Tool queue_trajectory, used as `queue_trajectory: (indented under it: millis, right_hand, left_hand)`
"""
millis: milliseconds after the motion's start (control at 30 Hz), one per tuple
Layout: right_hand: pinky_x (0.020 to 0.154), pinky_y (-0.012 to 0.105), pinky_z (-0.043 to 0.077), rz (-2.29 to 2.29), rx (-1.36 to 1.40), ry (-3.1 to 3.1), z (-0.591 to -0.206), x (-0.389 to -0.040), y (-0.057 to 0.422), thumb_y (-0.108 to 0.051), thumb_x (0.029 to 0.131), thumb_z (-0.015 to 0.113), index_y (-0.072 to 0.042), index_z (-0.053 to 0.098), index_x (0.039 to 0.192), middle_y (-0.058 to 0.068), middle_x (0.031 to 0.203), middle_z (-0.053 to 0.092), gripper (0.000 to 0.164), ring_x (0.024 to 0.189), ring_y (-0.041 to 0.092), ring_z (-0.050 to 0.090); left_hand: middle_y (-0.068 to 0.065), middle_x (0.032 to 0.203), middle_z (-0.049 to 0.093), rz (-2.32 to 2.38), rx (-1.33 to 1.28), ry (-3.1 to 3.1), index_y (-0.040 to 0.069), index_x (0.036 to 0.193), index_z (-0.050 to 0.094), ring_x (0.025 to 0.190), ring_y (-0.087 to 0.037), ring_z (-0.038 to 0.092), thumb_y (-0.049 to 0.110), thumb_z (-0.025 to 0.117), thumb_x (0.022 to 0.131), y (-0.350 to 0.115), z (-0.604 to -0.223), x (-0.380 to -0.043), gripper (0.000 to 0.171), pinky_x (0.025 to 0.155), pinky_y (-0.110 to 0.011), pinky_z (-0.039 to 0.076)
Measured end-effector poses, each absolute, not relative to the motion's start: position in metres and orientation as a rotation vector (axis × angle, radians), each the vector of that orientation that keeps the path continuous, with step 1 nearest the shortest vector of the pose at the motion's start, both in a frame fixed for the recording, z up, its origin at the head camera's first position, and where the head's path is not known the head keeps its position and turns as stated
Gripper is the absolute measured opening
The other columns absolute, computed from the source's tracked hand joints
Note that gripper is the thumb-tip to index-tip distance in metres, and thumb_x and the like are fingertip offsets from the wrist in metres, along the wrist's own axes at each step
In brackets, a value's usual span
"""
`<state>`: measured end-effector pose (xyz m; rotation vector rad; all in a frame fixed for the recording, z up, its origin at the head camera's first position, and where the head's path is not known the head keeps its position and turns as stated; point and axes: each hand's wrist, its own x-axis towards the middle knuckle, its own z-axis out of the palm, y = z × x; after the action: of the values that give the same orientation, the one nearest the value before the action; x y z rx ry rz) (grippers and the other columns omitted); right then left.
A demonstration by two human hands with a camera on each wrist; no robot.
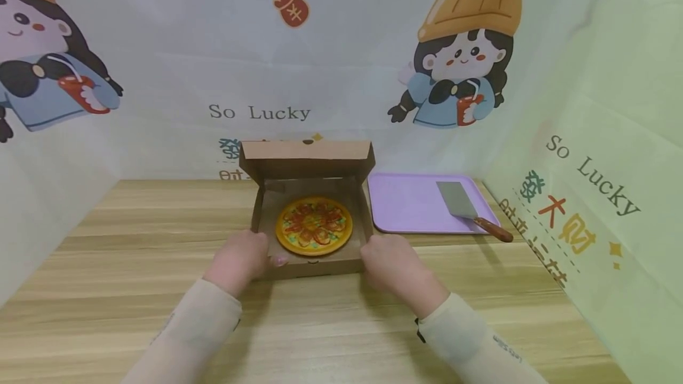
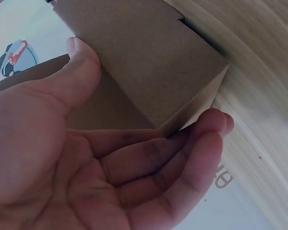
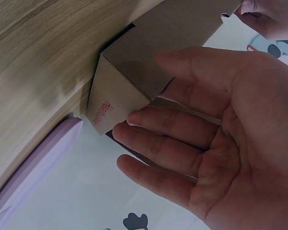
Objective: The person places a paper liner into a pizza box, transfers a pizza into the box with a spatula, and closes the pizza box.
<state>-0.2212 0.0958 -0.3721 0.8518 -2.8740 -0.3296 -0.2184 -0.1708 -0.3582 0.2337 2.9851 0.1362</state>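
Observation:
An open cardboard pizza box stands on the wooden table with its lid raised at the back. Inside lies a round pizza with a yellow crust and red and green toppings. My left hand grips the box's front left corner, its thumb at the front wall and its fingers bent along the side. At the front right corner, my right hand holds the box between thumb and fingers. The right wrist view shows that thumb against the front wall and red lettering on the side wall.
To the right of the box, a purple tray sits near the back wall. A spatula lies on it, its brown wooden handle reaching past the tray's front edge. Printed cloth with cartoon figures encloses the table.

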Motion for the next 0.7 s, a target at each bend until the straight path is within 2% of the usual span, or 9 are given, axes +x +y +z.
queue_trajectory:
  millis: [133,233,367,400,533,567,633,700]
  right_hand:
    - [0.058,0.041,0.060,-0.326,0.835,-2.882,-0.373,-0.222,0.097,-0.014,0.089,0.077,-0.006,0.075,0.083,0.007,0.077,0.070,0.010,0.065,0.021,0.065]
    - [0.059,0.042,0.061,-0.300,0.829,-2.896,-0.374,-0.223,0.099,-0.013,0.088,0.077,-0.006,0.075,0.082,0.007,0.077,0.070,0.009,0.065,0.022,0.066]
    - [0.062,0.045,0.062,-0.199,0.830,-2.929,-0.376,-0.227,0.104,-0.016,0.093,0.073,-0.007,0.074,0.080,0.008,0.075,0.071,0.016,0.067,0.025,0.068]
    - [0.062,0.045,0.062,-0.154,0.831,-2.945,-0.375,-0.228,0.105,-0.017,0.094,0.073,-0.009,0.072,0.077,0.008,0.075,0.070,0.018,0.067,0.025,0.068]
    - [0.061,0.042,0.057,0.066,0.816,-3.043,-0.366,-0.238,0.111,-0.022,0.100,0.068,-0.014,0.062,0.067,0.005,0.071,0.066,0.034,0.066,0.022,0.062]
    - [0.062,0.042,0.056,0.107,0.800,-3.063,-0.361,-0.241,0.113,-0.023,0.100,0.067,-0.015,0.060,0.067,0.004,0.071,0.065,0.035,0.066,0.021,0.060]
    - [0.066,0.042,0.057,0.183,0.752,-3.079,-0.350,-0.248,0.116,-0.024,0.102,0.065,-0.012,0.067,0.074,0.006,0.078,0.070,0.031,0.070,0.020,0.062]
    - [0.079,0.046,0.063,0.242,0.694,-3.056,-0.337,-0.255,0.119,-0.025,0.103,0.062,-0.007,0.078,0.096,0.012,0.097,0.079,0.025,0.085,0.025,0.073]
  left_hand:
    - [-0.028,0.100,0.077,0.161,0.246,2.991,-0.006,0.097,0.074,0.095,-0.043,0.075,0.047,0.076,0.095,-0.172,-0.360,-0.219,0.053,0.092,-0.056,0.062]
    - [-0.021,0.090,0.075,0.223,0.245,2.992,-0.004,0.089,0.072,0.084,-0.036,0.071,0.048,0.076,0.095,-0.174,-0.363,-0.218,0.053,0.084,-0.052,0.061]
    - [-0.013,0.079,0.069,0.302,0.241,2.985,0.000,0.081,0.070,0.073,-0.027,0.061,0.052,0.075,0.096,-0.179,-0.366,-0.218,0.054,0.075,-0.047,0.056]
    - [-0.013,0.081,0.070,0.329,0.243,2.984,0.000,0.083,0.070,0.074,-0.026,0.062,0.052,0.075,0.096,-0.180,-0.367,-0.218,0.054,0.076,-0.047,0.057]
    - [-0.016,0.087,0.073,0.543,0.168,2.901,-0.002,0.094,0.072,0.073,-0.027,0.064,0.051,0.073,0.098,-0.191,-0.361,-0.219,0.053,0.072,-0.045,0.057]
    - [-0.022,0.096,0.075,0.580,0.156,2.892,-0.007,0.105,0.071,0.076,-0.028,0.066,0.051,0.072,0.099,-0.194,-0.357,-0.220,0.057,0.074,-0.047,0.059]
    - [-0.036,0.118,0.071,0.614,0.129,2.896,-0.015,0.128,0.061,0.094,-0.041,0.072,0.053,0.069,0.100,-0.200,-0.346,-0.222,0.074,0.086,-0.053,0.062]
    - [-0.046,0.143,0.053,0.604,0.131,2.931,-0.020,0.147,0.043,0.122,-0.056,0.064,0.057,0.066,0.101,-0.205,-0.332,-0.227,0.092,0.103,-0.064,0.056]
